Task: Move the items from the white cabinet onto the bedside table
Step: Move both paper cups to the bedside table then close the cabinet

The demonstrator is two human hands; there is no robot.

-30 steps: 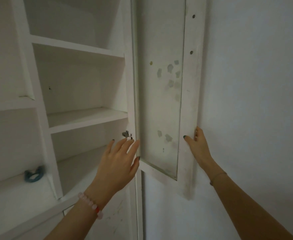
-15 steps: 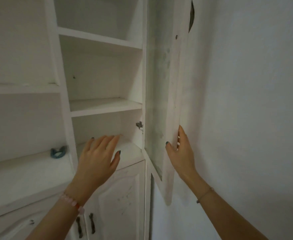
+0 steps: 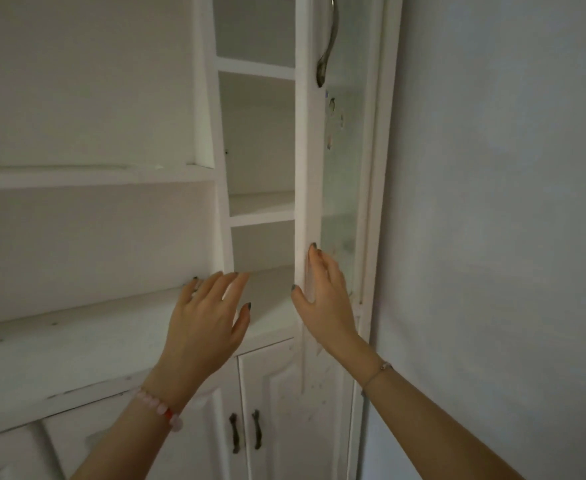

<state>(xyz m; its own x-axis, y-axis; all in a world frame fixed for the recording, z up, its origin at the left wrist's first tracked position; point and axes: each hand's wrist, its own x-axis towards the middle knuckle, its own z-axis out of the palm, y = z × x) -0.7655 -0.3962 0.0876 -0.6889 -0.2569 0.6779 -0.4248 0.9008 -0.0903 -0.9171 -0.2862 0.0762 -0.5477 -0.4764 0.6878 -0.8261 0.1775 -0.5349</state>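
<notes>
Right fingers (image 3: 314, 258): straight, laid flat up the front of the glass door's (image 3: 307, 150) free-edge stile. The thumb sits at the stile's left edge; I cannot tell whether it hooks behind. The right hand (image 3: 322, 292) presses rather than clasps and holds nothing else.

Left fingers (image 3: 227, 282): spread, relaxed, empty. The left hand (image 3: 208, 320) hovers just left of the door, above the ledge (image 3: 77, 341) and apart from it as far as can be judged.

The door stands part-way swung, edge-on to the camera, with its metal handle (image 3: 327, 46) high up the stile. The pane (image 3: 340, 202) is cloudy, with a few marks.

White cabinet (image 3: 205, 98): the narrow shelves (image 3: 262, 206) left of the door show no items. The wider bays further left also look bare in the part visible. No item to move can be seen. Two small lower doors (image 3: 270, 393) sit below the glass door. The bedside table is not in view.

Step, as judged: door handling, not carrying. Neither hand has an item. One frame cannot show which way the door is swinging.

Next move calls for:
- If items remain, the right hand holds the door wide while the left reaches onto a shelf.
- If the bays are cleared, an even push along the stile, with the left fingers kept out of the closing gap.

Risk: pinched fingers at the frame.
</notes>
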